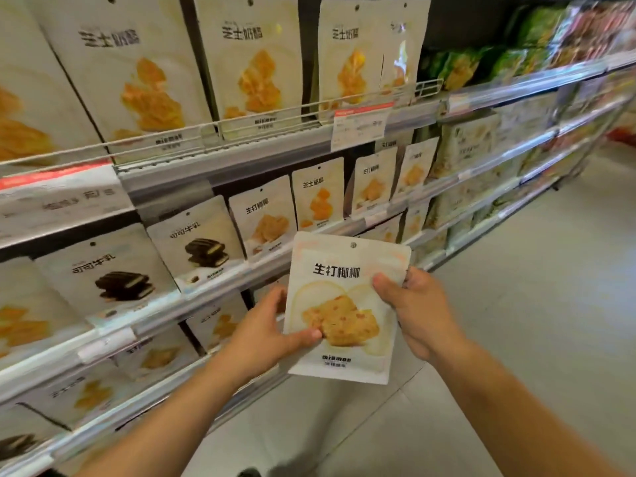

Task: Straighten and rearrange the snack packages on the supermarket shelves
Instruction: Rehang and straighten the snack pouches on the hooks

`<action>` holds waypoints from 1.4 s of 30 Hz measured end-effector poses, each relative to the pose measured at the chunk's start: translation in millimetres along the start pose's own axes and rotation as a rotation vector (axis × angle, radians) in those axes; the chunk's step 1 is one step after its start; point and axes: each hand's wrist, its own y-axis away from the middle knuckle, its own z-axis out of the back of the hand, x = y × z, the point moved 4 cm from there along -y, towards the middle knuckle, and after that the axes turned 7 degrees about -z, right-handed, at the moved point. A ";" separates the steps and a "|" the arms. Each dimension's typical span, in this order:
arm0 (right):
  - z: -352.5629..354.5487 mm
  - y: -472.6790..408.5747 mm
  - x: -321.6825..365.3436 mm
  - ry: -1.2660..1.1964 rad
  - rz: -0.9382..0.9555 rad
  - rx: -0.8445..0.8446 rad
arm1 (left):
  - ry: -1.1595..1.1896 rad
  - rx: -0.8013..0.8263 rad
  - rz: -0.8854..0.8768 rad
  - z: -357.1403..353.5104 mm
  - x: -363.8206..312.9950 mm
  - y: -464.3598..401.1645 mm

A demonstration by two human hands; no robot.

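A white snack pouch (347,266) with black lettering and a picture of golden biscuit pieces is held upright in front of the shelves, off the shelf. My left hand (265,332) grips its lower left edge, thumb across the front. My right hand (416,308) grips its right edge, thumb on the front. Behind it, a matching pouch (263,215) stands on the second shelf, between a dark-biscuit pouch (198,235) and a cheese-flavour pouch (318,192).
Larger white pouches (254,56) stand on the top shelf behind a wire rail (213,127). A price tag (359,125) hangs from the top shelf edge. Lower shelves hold more pouches (220,328). Green bags (461,68) sit further right. The grey aisle floor (533,304) lies to the right.
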 end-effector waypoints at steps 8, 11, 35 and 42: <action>31.4 -84.8 11.3 0.001 -0.074 0.047 | 0.238 0.046 0.071 -22.9 24.8 -88.6; 59.8 -122.0 27.8 0.064 -0.096 -0.025 | 0.246 0.038 0.112 -36.6 34.9 -135.1; 139.7 -332.9 114.0 1.195 0.285 0.499 | -0.405 -0.262 0.078 -40.1 -23.9 -309.9; 155.8 -346.9 136.4 1.106 0.283 0.522 | -0.919 -0.458 0.321 -13.7 -49.1 -347.6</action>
